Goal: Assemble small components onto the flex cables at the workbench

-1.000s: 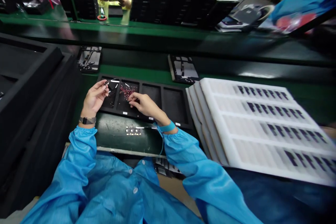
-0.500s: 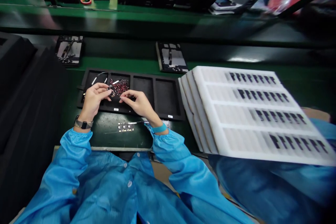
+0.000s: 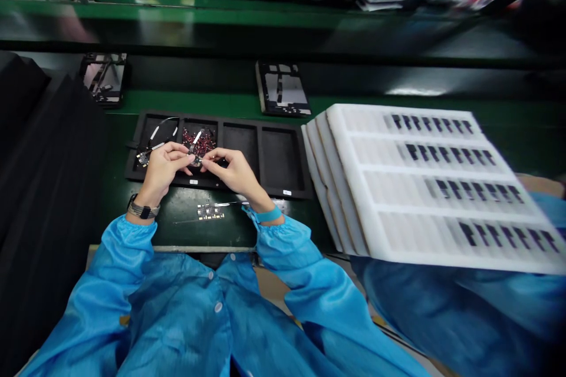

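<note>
Left hand (image 3: pixel 163 169): while the right hand (image 3: pixel 234 172) faces it, pinches a small part (image 3: pixel 197 160).
Right hand: fingertips at that part; whether they grip is unclear.
Small part: over the black tray's (image 3: pixel 281 159) second compartment from left.

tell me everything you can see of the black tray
The tray is matte black, perhaps foam, with four compartments in a row and white labels on its near rim. It lies flat on the green bench. Red bits lie in the second from left. The left hand and right hand partly cover it; contact is unclear.
</note>
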Demonstrator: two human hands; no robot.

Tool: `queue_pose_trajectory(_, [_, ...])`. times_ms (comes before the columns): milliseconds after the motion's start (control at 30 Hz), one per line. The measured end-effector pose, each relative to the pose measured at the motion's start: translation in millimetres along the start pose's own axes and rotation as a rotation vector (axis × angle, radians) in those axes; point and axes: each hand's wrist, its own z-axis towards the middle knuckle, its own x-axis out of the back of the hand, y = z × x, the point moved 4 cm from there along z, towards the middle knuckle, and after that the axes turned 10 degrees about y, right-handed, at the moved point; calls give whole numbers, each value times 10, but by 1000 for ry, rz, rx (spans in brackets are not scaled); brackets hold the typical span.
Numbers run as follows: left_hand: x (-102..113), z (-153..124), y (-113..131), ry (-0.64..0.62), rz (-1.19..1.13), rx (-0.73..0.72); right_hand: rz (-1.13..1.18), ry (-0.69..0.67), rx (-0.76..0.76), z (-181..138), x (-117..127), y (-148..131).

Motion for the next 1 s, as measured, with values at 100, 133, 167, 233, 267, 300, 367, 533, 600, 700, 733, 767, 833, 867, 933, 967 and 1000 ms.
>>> queue_pose_trajectory(100, [-5,3,-9,-14,4,-1,-7,-25,-16,0,21,-10])
queue_pose_trajectory(133, [-8,1,-8,-19,5,-1,-6,-29,-18,1,28,-14])
queue_pose_trajectory(167, [-12,-2,-7,-22,9,-2,-4,-30,-19,1,34,-15])
queue_pose_trajectory(233, [-17,-7,-4,-27,20,-3,-7,-37,-27,3,43,-9])
queue_pose_trajectory(267, [-18,-8,-4,-30,30,-4,-15,-47,-34,4,44,-1])
queue_pose_trajectory(300, [-18,-8,-6,-34,42,-4,-25,-60,-42,4,43,11])
queue_pose_trajectory(367, [-15,-4,-15,-42,66,-5,-49,-87,-56,5,41,35])
queue_pose_trajectory(533, [-8,12,-44,-62,70,17,-22,-89,-66,6,50,51])
queue_pose_trajectory(600, [-18,6,-51,-77,46,44,20,-79,-72,1,55,39])
queue_pose_trajectory(700, [-34,-8,-52,-87,16,67,54,-64,-82,-11,62,22])
queue_pose_trajectory(733, [-38,-10,-54,-87,14,70,57,-61,-89,-15,62,22])
queue_pose_trajectory(767, [-40,-11,-57,-84,15,70,59,-63,-97,-19,58,23])
queue_pose_trajectory(833, [-46,-12,-67,-77,23,66,65,-71,-111,-23,38,31])
queue_pose_trajectory(867, [-51,-15,-69,-72,30,59,68,-70,-109,-20,27,32])
queue_pose_trajectory(933, [-62,-31,-51,-49,45,23,66,-39,-76,-3,29,27])
queue_pose_trajectory(967, [-67,-46,-21,-26,49,-10,63,-4,-59,10,53,26])
queue_pose_trajectory(1000, [-72,-65,27,7,51,-54,65,40,-52,25,99,31])
